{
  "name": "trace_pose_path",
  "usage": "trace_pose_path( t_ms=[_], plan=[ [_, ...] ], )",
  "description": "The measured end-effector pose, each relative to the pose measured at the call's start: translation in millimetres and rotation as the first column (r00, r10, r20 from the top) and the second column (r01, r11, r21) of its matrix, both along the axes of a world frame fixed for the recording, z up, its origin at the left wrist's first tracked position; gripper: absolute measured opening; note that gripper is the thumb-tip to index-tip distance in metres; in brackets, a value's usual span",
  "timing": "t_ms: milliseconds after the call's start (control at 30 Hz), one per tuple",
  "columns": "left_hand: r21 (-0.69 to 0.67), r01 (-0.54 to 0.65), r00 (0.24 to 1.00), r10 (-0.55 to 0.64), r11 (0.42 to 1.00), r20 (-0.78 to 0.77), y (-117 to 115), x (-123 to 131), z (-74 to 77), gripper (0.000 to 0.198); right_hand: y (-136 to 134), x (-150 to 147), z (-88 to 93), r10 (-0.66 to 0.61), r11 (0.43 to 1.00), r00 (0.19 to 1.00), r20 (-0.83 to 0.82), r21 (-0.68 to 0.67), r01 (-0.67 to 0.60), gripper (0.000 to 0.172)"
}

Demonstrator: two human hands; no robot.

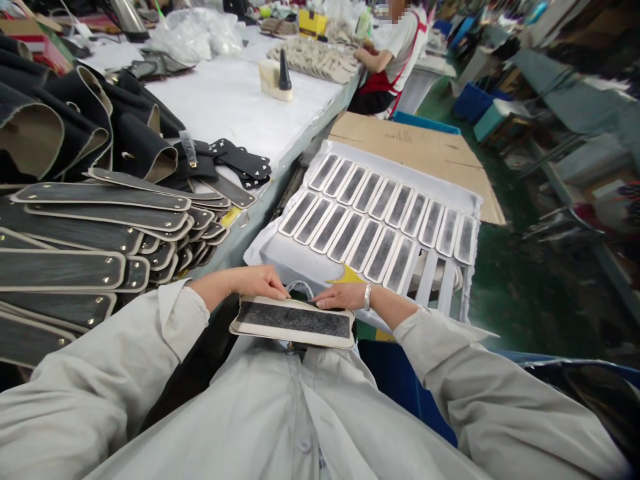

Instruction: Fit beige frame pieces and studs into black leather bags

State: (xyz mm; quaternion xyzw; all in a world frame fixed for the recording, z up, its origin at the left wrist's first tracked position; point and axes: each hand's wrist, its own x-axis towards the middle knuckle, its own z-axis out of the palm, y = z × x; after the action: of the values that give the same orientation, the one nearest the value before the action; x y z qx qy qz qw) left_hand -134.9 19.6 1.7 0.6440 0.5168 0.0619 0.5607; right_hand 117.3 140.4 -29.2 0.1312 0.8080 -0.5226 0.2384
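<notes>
A rectangular cream-edged panel (295,321) with a dark grey strip along its middle lies close against my body. My left hand (263,281) is closed at its far edge, fingertips pressed down together. My right hand (343,295), with a silver bracelet (367,296) at the wrist, pinches the same edge further right. Between the hands a pale braided loop (300,287) curves up behind the panel. Whatever lies under the fingertips is hidden. Just beyond, a white-covered board (270,250) carries two rows of similar pieces (367,192) with dark strips.
On the left, long dark strips (100,220) with pale edges and rivets lie piled beside black folded material (135,133). A white table (220,100) runs away, bearing a block with a black cone (284,70). Cardboard (415,143) adjoins the board. A co-worker (395,60) sits beyond.
</notes>
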Motion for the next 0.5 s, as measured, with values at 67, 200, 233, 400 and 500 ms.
trace_pose_path(
  t_ms=[67,200,233,400,500],
  plan=[
    [0.025,0.020,1.000,-0.020,0.999,0.001,-4.6,0.0,-0.9,0.036,-0.1,-0.3,1.2,0.010,1.000,1.000,0.010,-0.022,-0.010,0.055],
    [0.186,0.023,1.000,-0.019,0.982,-0.022,-15.5,5.7,-0.3,0.031,-3.5,-2.3,4.1,0.035,0.999,0.999,0.021,-0.030,-0.035,0.053],
    [0.240,0.040,0.999,-0.032,0.970,-0.037,-18.5,7.2,0.2,0.030,-4.7,-3.3,4.3,0.043,0.999,0.999,0.017,-0.020,-0.042,0.053],
    [0.420,0.134,0.986,-0.077,0.898,-0.151,-31.5,13.0,-0.2,0.029,-10.8,-10.2,3.5,0.087,0.996,0.996,-0.001,0.005,-0.087,0.049],
    [0.488,0.157,0.981,-0.078,0.859,-0.178,-36.1,13.9,-3.8,0.028,-15.7,-15.4,5.2,0.097,0.995,0.995,-0.006,0.021,-0.097,0.049]
  ],
)
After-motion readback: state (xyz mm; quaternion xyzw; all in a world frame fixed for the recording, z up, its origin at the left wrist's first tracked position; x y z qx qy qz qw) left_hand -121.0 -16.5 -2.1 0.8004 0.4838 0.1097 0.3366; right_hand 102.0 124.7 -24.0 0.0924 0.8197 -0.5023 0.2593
